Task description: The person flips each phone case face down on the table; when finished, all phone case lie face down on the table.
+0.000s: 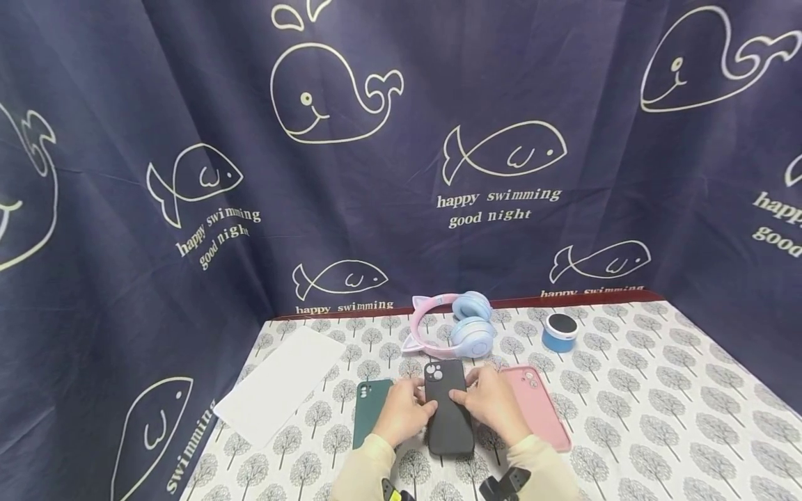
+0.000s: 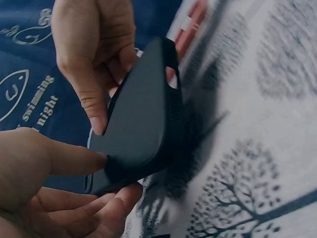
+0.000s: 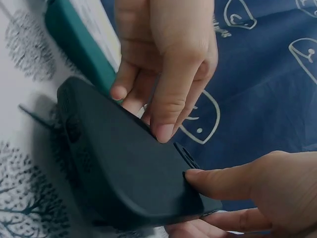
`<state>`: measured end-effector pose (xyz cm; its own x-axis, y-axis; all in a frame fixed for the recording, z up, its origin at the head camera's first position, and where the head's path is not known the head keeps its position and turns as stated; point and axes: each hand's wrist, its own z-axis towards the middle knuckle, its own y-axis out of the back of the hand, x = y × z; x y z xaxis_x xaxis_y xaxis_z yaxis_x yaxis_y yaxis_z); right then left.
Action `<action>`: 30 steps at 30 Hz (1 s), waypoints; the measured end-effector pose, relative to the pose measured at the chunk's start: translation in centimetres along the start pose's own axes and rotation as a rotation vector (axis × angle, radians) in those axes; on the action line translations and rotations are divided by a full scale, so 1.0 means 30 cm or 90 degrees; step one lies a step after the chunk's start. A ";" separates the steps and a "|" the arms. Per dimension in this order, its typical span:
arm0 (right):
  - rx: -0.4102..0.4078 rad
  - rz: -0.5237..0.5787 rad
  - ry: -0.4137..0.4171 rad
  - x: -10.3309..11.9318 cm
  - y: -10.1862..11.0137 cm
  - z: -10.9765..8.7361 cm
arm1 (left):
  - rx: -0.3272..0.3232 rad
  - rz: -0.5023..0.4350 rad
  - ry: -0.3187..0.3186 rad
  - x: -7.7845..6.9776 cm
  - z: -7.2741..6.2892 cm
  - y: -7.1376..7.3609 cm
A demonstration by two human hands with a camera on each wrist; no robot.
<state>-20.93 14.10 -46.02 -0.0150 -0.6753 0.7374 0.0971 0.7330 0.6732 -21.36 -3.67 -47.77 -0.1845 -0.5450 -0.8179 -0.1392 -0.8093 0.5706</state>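
Observation:
A black phone case [image 1: 446, 421] with a camera cutout at its top end stands between both hands, its back toward the head camera. My left hand [image 1: 404, 410] grips its left edge, thumb on the back and fingers behind. On the opposite edge, my right hand [image 1: 495, 402] pinches it the same way. Both wrist views show the case [image 2: 136, 111] tilted, its lower end close to the tablecloth. Whether a phone sits inside I cannot tell. A dark green phone case [image 1: 368, 410] lies by the left hand, and a pink phone case [image 1: 544, 414] by the right.
Cat-ear headphones [image 1: 432, 351] in pink and blue lie behind the black case. Further right stands a small blue speaker [image 1: 560, 341]. A white sheet or board [image 1: 282, 383] lies on the left. Dark blue curtains [image 1: 401, 209] enclose the tree-patterned tablecloth [image 1: 651, 417].

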 end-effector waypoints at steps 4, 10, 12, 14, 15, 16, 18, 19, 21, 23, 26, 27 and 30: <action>-0.008 -0.007 0.013 -0.022 -0.021 0.008 | 0.007 0.020 0.012 0.003 -0.001 -0.010; -0.006 -0.035 0.024 -0.041 -0.043 0.009 | 0.011 0.052 0.016 0.013 -0.009 -0.036; -0.011 -0.041 0.028 -0.043 -0.045 0.009 | 0.009 0.064 0.005 0.015 -0.011 -0.043; -0.020 -0.050 0.034 -0.042 -0.047 0.007 | 0.009 0.079 -0.008 0.014 -0.013 -0.046; -0.026 -0.058 0.036 -0.042 -0.049 0.006 | 0.009 0.088 -0.010 0.014 -0.015 -0.047; -0.028 -0.068 0.038 -0.042 -0.050 0.006 | 0.010 0.098 -0.013 0.014 -0.015 -0.047; -0.031 -0.090 0.042 -0.040 -0.056 0.004 | 0.012 0.124 -0.016 0.014 -0.017 -0.046; -0.032 -0.101 0.044 -0.041 -0.059 0.003 | 0.014 0.134 -0.016 0.015 -0.018 -0.046; -0.035 -0.122 0.044 -0.045 -0.067 0.003 | 0.016 0.149 -0.016 0.017 -0.021 -0.047; -0.039 -0.134 0.046 -0.047 -0.072 0.003 | 0.012 0.157 -0.017 0.019 -0.022 -0.049; -0.041 -0.136 0.042 -0.049 -0.075 0.005 | 0.006 0.161 -0.017 0.020 -0.021 -0.049; -0.039 -0.136 0.041 -0.049 -0.075 0.006 | 0.004 0.165 -0.016 0.021 -0.020 -0.049; -0.029 -0.132 0.039 -0.050 -0.068 0.007 | -0.006 0.186 -0.015 0.021 -0.015 -0.048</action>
<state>-21.32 13.63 -48.48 0.0204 -0.8154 0.5785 0.1435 0.5750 0.8055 -20.83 -2.93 -49.13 -0.2386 -0.7495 -0.6175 -0.0685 -0.6213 0.7805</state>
